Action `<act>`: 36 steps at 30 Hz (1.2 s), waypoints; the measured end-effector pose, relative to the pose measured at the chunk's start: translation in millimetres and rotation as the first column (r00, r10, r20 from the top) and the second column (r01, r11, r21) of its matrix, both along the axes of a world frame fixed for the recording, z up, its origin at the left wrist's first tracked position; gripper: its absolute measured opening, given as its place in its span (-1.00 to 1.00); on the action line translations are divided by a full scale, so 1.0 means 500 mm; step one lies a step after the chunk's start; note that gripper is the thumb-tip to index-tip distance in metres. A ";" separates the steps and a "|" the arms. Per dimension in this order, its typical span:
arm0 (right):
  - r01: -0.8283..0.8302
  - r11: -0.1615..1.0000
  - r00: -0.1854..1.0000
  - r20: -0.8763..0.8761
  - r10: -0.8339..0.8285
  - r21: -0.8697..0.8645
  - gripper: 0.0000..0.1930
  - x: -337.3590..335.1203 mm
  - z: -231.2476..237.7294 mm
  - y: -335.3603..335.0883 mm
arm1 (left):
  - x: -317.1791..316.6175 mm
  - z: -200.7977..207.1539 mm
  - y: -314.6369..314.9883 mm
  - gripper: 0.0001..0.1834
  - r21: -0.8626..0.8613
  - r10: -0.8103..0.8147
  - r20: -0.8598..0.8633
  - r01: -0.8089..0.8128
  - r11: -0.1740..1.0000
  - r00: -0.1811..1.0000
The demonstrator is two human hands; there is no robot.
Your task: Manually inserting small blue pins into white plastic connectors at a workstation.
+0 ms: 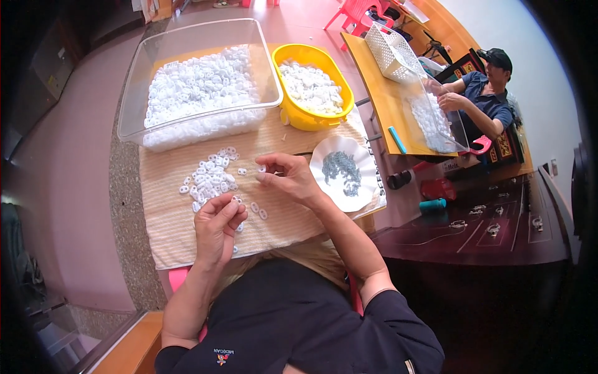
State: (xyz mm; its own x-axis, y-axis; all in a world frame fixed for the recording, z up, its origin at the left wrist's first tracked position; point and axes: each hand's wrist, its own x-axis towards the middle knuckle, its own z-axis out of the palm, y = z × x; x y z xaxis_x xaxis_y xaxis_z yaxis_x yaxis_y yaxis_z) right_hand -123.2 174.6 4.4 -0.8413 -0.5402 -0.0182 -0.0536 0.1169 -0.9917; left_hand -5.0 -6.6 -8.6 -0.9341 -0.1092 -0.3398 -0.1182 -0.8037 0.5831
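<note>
My left grip [215, 227] pinched closed on a white two-holed piece [238, 199]; right grip [296, 179] nipping a second piece [262, 168], thumb to forefinger. Loose white pile [212, 179] on cloth-covered desk [174, 230], just beyond left grip; fluted plate [367, 184] holding grey bits [341, 171], right of right grip

Cloth [293, 232]: black capitals [382, 182], just right of plate [369, 181]. Shirt [274, 311]: small lettering [223, 351], coloured emblem [222, 359], below left of plate.
</note>
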 end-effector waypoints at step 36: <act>0.090 0.993 0.979 -0.179 -0.102 -0.073 -0.70 0.022 -0.020 -0.010 | -0.017 0.011 -0.028 -0.82 -0.152 0.062 0.046 -0.054 0.987 0.997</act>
